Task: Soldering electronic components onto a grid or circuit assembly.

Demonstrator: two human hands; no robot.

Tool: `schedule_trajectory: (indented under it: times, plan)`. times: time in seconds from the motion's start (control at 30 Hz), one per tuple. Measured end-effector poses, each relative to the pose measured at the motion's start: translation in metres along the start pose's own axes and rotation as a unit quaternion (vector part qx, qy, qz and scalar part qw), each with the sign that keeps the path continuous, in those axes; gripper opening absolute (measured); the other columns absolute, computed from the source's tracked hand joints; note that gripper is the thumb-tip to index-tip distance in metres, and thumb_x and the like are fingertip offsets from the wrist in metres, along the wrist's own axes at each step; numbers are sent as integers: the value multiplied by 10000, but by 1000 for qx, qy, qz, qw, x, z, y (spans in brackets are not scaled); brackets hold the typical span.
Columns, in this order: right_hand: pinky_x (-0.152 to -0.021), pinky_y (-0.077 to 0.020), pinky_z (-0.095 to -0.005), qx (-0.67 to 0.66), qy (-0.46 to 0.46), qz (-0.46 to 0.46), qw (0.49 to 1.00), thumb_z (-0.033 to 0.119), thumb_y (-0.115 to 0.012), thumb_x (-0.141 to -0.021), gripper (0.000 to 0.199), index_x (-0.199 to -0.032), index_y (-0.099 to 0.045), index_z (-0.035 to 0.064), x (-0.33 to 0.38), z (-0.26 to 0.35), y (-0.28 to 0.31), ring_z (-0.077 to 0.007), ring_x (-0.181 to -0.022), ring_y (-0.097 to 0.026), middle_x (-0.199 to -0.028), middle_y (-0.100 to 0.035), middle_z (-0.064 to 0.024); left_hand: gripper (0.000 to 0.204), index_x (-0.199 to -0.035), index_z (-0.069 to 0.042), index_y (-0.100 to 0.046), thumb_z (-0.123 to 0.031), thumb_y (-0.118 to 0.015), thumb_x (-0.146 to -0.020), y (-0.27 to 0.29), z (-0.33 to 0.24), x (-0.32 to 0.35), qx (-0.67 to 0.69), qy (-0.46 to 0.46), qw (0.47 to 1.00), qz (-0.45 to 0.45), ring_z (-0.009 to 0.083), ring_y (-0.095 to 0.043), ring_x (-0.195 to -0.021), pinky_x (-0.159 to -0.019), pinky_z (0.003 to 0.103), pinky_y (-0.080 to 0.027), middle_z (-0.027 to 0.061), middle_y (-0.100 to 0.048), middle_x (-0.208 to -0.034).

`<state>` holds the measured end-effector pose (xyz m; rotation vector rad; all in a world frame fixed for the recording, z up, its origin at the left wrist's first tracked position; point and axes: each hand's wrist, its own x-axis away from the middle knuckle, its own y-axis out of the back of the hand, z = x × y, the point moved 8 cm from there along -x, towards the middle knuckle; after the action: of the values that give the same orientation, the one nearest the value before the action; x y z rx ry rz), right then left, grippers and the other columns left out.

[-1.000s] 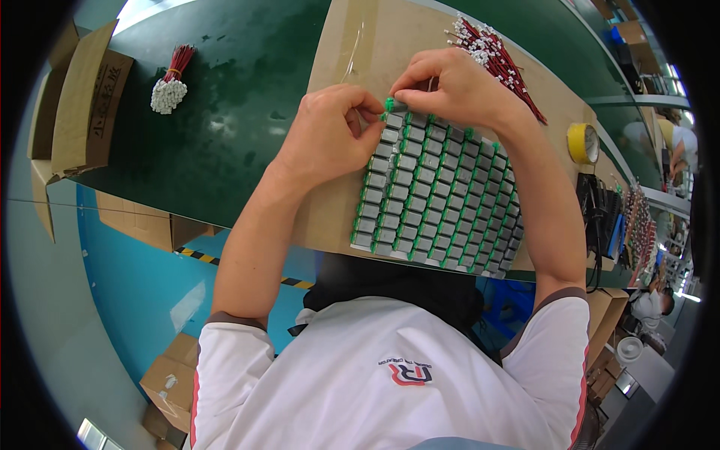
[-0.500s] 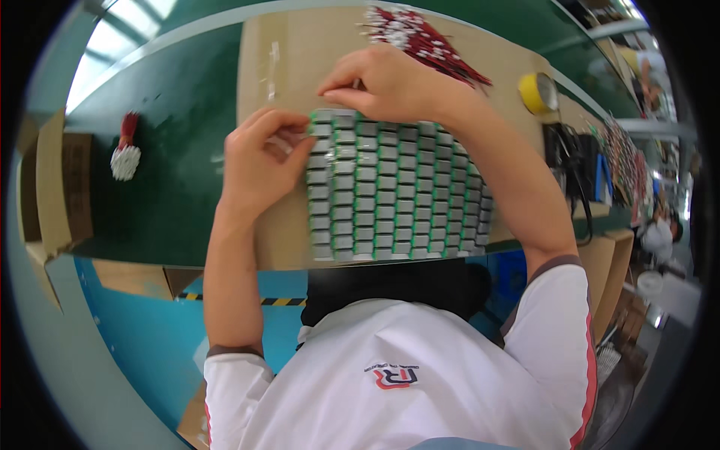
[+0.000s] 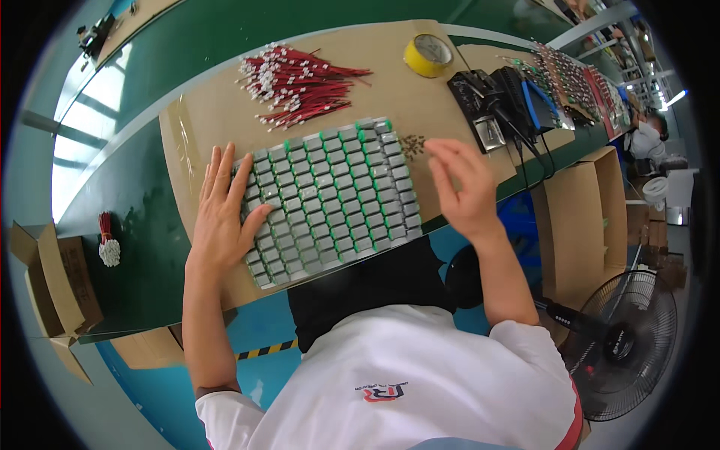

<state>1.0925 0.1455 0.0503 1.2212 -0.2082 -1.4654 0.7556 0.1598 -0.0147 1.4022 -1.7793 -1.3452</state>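
A slanted block of grey rectangular blocks with green edges (image 3: 326, 195), set in close rows, lies on the cardboard sheet (image 3: 206, 97) in front of me. My left hand (image 3: 221, 206) rests flat along its left edge, fingers stretched and thumb out over the outer rows. Just off the far right corner is a little scatter of tiny dark pieces (image 3: 411, 146). Beside them hovers my right hand (image 3: 465, 187), its fingers bent and the thumb apart from the fingertips. Nothing shows between them.
Red wires with white connectors (image 3: 300, 82) lie piled beyond the block. Right of them are yellow tape (image 3: 427, 56) and a black device with cables (image 3: 491, 105). A tied wire bundle (image 3: 109, 240) and an open carton (image 3: 56, 277) are left. A fan (image 3: 619, 341) stands lower right.
My view has shifted, and the block now appears turned. The left hand has gone from a bent-finger pose to lying flat on its edge. My right hand has moved from its far edge to its right.
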Motion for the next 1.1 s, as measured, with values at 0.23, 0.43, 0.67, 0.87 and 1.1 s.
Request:
schedule_trajectory:
  times: [0.23, 0.43, 0.67, 0.87, 1.1]
  plan:
    - [-867, -567, -424, -51, 5, -16, 999, 59, -669, -949, 188, -1124, -723, 17, -15, -2, -44, -365, -1004, -679, -1080, -694, -165, 775, -1514, 160, -363, -192, -689, -905, -2, -109, -58, -20, -124, 992, 11, 470, -274, -1544, -1288, 529, -205, 325, -347, -1614]
    - [-811, -551, -457, -75, -13, -20, 997, 124, -693, -912, 130, -957, -760, 22, -31, -34, -88, -361, -914, -661, -944, -676, -157, 808, -1507, 172, -359, -349, -657, -966, -62, -155, -79, -60, -162, 984, 42, 464, -271, -1545, -1286, 523, -208, 334, -328, -1618]
    - [-752, -555, -466, -75, -66, 7, 995, 157, -706, -917, 133, -957, -787, 60, -35, -56, -93, -360, -839, -663, -884, -662, -169, 900, -1539, 170, -318, -489, -607, -998, -73, -151, -85, -86, -143, 983, 83, 448, -226, -1569, -1295, 514, -179, 329, -290, -1645]
    - [-764, -559, -455, -45, -75, 59, 994, 170, -672, -963, 176, -1031, -788, 55, -38, -62, -91, -378, -879, -682, -937, -689, -184, 961, -1506, 189, -347, -552, -640, -968, -79, -142, -84, -70, -150, 983, 81, 475, -250, -1550, -1283, 519, -213, 348, -305, -1628]
    - [-753, -567, -394, -84, -36, -34, 995, 86, -669, -976, 168, -1100, -768, 31, -28, -46, -51, -329, -809, -690, -995, -718, -129, 796, -1461, 191, -417, -411, -654, -998, -29, -122, -79, -16, -115, 993, -32, 493, -295, -1529, -1266, 537, -249, 356, -368, -1591]
